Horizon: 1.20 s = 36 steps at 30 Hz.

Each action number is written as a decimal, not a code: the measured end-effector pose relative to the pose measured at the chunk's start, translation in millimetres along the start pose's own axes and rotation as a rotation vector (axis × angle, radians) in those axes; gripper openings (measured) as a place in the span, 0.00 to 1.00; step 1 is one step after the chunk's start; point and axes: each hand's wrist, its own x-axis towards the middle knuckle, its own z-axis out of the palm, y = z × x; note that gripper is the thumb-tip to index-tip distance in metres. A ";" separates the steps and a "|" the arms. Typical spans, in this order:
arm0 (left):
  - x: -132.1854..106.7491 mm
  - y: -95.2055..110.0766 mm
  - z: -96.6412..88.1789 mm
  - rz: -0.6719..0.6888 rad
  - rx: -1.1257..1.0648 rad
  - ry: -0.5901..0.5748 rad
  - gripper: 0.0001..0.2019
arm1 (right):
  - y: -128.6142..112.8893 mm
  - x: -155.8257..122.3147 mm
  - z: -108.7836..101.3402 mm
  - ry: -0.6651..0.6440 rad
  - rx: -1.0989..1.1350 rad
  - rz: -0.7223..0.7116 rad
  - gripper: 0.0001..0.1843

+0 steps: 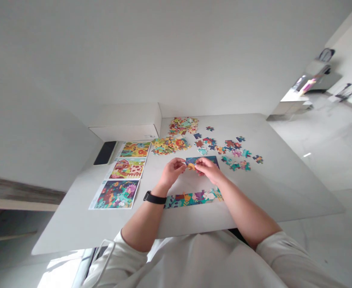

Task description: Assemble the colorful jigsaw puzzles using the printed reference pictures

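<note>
My left hand (172, 172) and my right hand (208, 168) are close together over the middle of the table, fingers pinched. Between their fingertips is a jigsaw puzzle piece (190, 166) with an orange-yellow patch. Just behind it lies a dark blue joined puzzle section (213, 159), partly hidden by my right hand. I cannot tell whether the piece touches that section. Nearer to me, between my forearms, runs a joined puzzle strip (188, 199) with plants and a white rabbit. My right forearm covers its right end.
Loose pieces (236, 153) are scattered at the right. Two heaps of yellowish pieces (171, 145) lie farther back. Picture sheets (115, 194) and a dark-screened phone (105, 153) are on the left. A white box (124, 130) stands against the wall.
</note>
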 end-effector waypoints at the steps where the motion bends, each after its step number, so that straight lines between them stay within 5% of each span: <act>1: 0.1 -0.9 -0.2 0.008 0.012 0.000 0.25 | -0.1 0.0 -0.6 -0.015 -0.005 -0.004 0.23; 12: -3.7 -4.6 -6.8 0.171 0.358 -0.081 0.25 | -9.4 2.3 -12.1 0.047 0.004 -0.068 0.19; 17: -6.5 -7.6 -2.4 0.296 0.430 -0.059 0.35 | -9.0 1.7 -12.8 -0.001 -0.021 -0.047 0.15; 22: -11.3 -0.8 3.3 0.492 0.638 -0.015 0.22 | -1.4 3.7 0.6 -0.053 -0.051 0.021 0.08; 26: -13.8 11.6 4.1 0.588 0.746 -0.015 0.23 | -4.1 3.3 4.0 -0.015 -0.047 0.013 0.06; 36: 9.2 37.9 -1.3 0.521 0.890 -0.016 0.18 | -20.4 -1.2 -16.6 -0.038 -0.070 -0.068 0.09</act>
